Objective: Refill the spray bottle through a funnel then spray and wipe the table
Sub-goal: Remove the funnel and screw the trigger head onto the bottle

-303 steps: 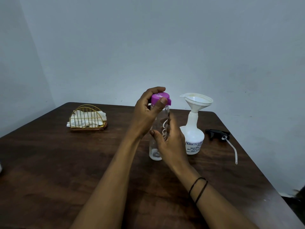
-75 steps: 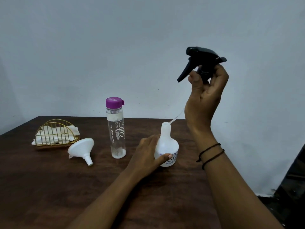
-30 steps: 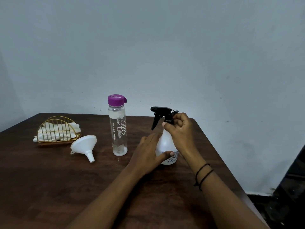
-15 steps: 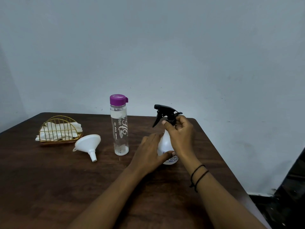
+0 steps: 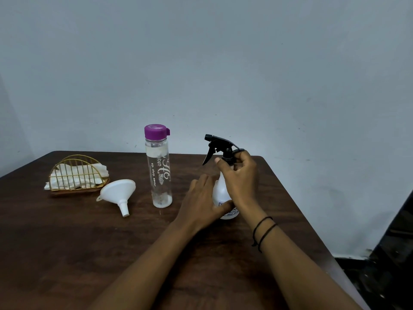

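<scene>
2 hands (image 5: 202, 203), 1 spray bottle (image 5: 220, 195), 1 water bottle (image 5: 159, 168), 1 funnel (image 5: 118, 193), 1 wire basket (image 5: 77, 175).

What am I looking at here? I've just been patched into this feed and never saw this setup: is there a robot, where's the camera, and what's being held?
There is no robot. This is one picture from a camera worn on a person's head, looking forward and down at their own two bare hands over a dark wooden table.

The left hand holds the body of a white spray bottle, steadying it upright. The right hand grips the collar of the black trigger head, which sits on the bottle's neck; whether it is fully screwed down cannot be told.

To the left stands a clear water bottle with a purple cap, closed. Beside it a white funnel lies on its side. Further left, a gold wire holder contains white napkins.
</scene>
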### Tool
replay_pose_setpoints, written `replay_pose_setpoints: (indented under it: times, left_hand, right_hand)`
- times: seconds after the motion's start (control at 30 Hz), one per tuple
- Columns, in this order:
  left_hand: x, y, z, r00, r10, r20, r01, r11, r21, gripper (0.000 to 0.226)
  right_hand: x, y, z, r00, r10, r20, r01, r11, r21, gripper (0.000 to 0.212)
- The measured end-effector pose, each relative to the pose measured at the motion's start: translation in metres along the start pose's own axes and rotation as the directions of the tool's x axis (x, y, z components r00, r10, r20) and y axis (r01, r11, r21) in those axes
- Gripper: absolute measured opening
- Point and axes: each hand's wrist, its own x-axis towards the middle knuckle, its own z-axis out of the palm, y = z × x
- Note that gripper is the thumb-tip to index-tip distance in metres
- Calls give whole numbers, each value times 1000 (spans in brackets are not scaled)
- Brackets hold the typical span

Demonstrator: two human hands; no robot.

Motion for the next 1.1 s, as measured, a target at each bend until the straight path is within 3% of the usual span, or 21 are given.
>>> replay_pose_setpoints:
  times: [0.23,0.53,0.73,0.87,1.1]
  left_hand:
    - [0,2,1,1000,23,0,-23,1000,-7,61]
    - [-3,5,-5,998,-62,-18,60,997,-55,68]
    - [-1,2,-2,999,-31,-29,30,999,-42,69]
    - [-1,-1,-1,999,-39,-20,38,999,-16,71]
    - [0,1,-1,1000,-11,-21,12,1000,18,70]
  right_hand:
    - [-6,0,5,999,17,-40,-14,998,68,26]
    - [-5,5,-2,997,-20,77,10,992,125,17]
    - [-2,5,0,992,80,99,-101,968,228,18]
    - [-2,5,3,987,80,142,-108,974,198,11]
    - [-6,4,4,995,101,24,-104,974,203,21]
